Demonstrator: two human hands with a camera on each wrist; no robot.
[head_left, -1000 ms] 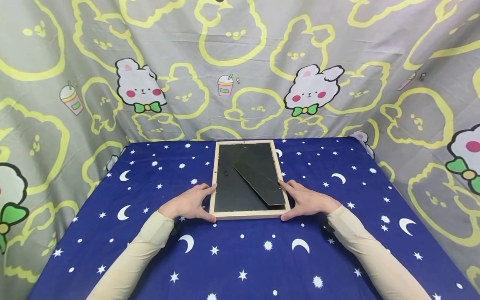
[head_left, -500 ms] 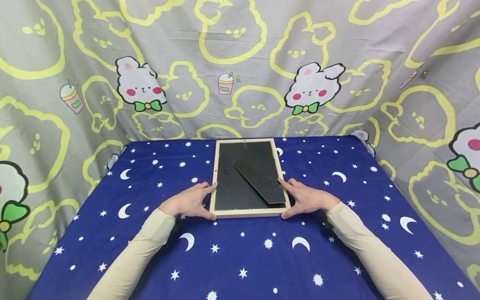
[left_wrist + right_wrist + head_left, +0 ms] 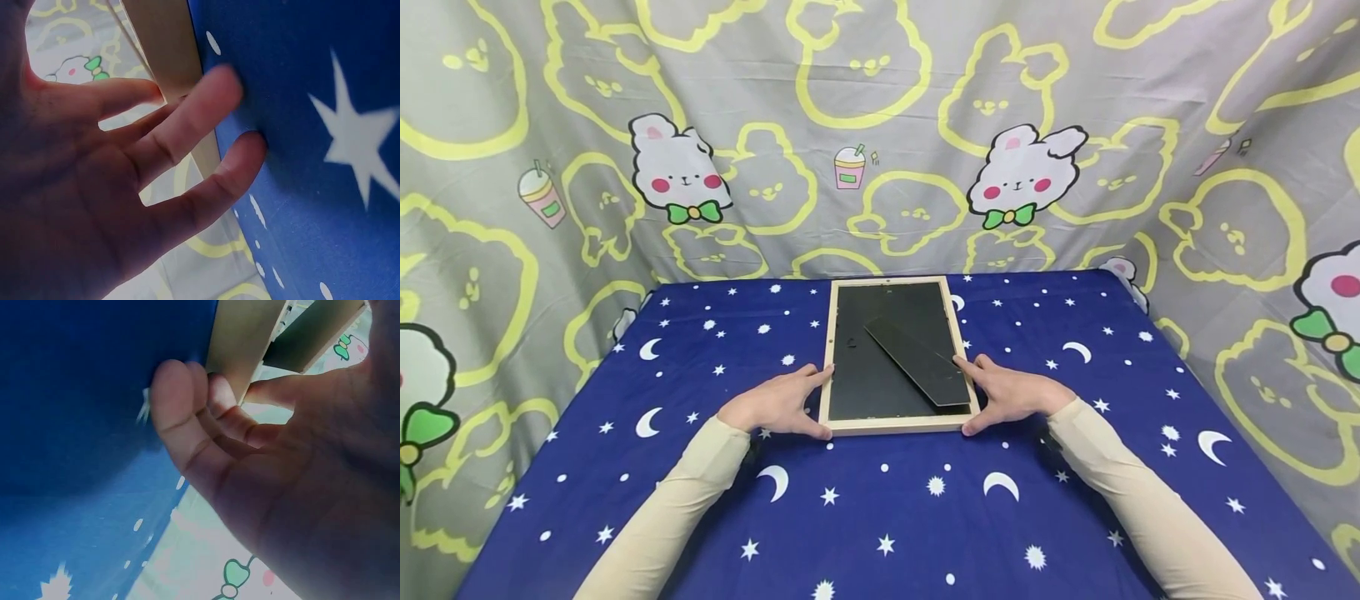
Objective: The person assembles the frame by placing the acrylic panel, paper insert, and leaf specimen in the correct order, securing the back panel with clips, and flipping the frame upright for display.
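A picture frame (image 3: 841,425) with a pale wooden border lies back side up on the table. On its black backing board (image 3: 868,387) a dark stand leg (image 3: 917,362) slants toward the near right corner. My left hand (image 3: 780,404) touches the frame's near left corner, thumb at the front edge and a finger along the side. At the near right corner my right hand (image 3: 1011,398) rests the same way. Each wrist view shows loosely bent fingers beside the wooden edge, the left fingers (image 3: 200,115) spread apart, the right fingers (image 3: 181,412) close together. The frame's front is hidden.
A dark blue cloth (image 3: 887,508) with white moons and stars covers the table. Grey curtains (image 3: 760,83) with yellow outlines and rabbit figures hang behind and at both sides. The frame's far end lies close to the back curtain.
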